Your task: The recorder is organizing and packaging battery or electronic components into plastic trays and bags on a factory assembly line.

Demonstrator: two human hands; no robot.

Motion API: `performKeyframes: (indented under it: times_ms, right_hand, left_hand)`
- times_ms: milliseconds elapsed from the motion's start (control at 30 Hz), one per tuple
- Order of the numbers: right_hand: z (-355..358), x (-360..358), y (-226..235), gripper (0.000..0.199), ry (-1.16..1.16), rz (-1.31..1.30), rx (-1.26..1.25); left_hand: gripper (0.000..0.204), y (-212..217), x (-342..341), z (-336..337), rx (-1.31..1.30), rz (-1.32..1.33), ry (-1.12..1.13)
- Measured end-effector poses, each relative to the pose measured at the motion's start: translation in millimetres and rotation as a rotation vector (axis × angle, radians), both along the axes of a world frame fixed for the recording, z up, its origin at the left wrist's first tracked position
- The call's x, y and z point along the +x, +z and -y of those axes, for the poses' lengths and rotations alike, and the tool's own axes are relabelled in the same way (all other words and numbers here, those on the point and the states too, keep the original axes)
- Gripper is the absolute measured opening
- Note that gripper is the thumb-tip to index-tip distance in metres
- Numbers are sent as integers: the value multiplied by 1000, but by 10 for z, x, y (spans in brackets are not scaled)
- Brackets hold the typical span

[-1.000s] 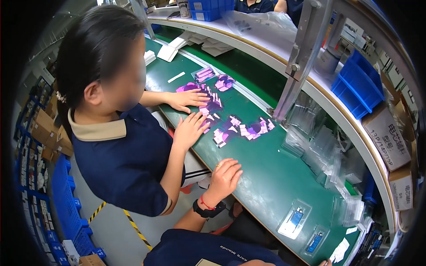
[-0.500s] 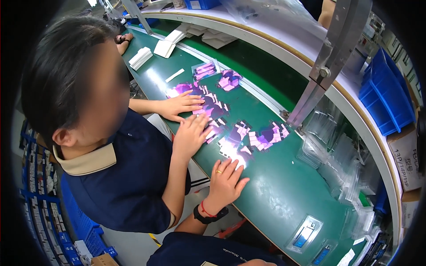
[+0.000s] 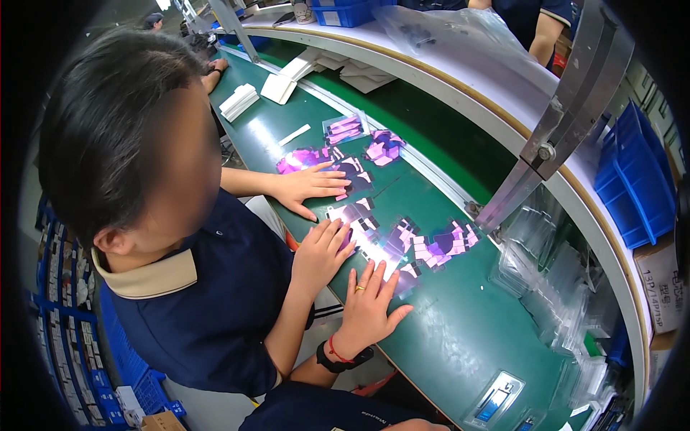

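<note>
My left hand (image 3: pixel 370 305), with a dark watch and a red cord at its wrist, lies palm down on the green table. Its fingers are stretched out and its fingertips rest at the near edge of shiny purple-pink flat pieces (image 3: pixel 440 248), which look like cut film. Several more such pieces spread along the table beyond. A co-worker's two hands, one farther off (image 3: pixel 309 188) and one closer (image 3: pixel 323 251), lie flat on or beside these pieces. The closer one is just left of my fingers. My right hand does not show.
A co-worker (image 3: pixel 158 273) sits close on the left. White card stacks (image 3: pixel 239 102) lie at the far end. A metal post (image 3: pixel 546 144) rises at the right, beside clear plastic trays (image 3: pixel 535 269) and a blue bin (image 3: pixel 632 176). Packaged parts (image 3: pixel 496 399) lie near the front.
The scene has shifted slightly right and down in view. The co-worker's hands have moved apart, the closer one toward my fingers. More pieces show between them. My left hand remains spread.
</note>
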State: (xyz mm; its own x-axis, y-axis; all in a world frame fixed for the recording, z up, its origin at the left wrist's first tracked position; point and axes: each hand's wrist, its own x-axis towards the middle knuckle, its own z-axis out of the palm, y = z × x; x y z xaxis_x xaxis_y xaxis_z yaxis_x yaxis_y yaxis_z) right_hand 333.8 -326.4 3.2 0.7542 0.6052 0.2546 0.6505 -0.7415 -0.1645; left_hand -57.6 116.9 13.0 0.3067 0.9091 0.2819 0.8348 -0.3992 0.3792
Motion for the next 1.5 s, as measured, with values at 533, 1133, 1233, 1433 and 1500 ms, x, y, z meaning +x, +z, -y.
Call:
performKeyframes:
  times_ms: [533, 1133, 1233, 1433, 1500]
  right_hand:
    - [-55, 73, -82, 39, 43, 161, -8]
    - [-89, 218, -179, 35, 180, 421, 85]
    - [-126, 39, -1, 58, 11, 28, 23]
    - [-194, 0, 58, 50, 24, 14, 33]
    - [-194, -14, 89, 49, 22, 9, 24]
  left_hand:
    - [78, 137, 319, -201, -160, -153, -275]
    - [33, 103, 358, -1, 11, 39, -509]
    - [33, 64, 358, 38, -5, 40, -497]
    - [45, 165, 290, 104, -42, 145, -456]
    - [58, 163, 231, 101, 16, 151, -272]
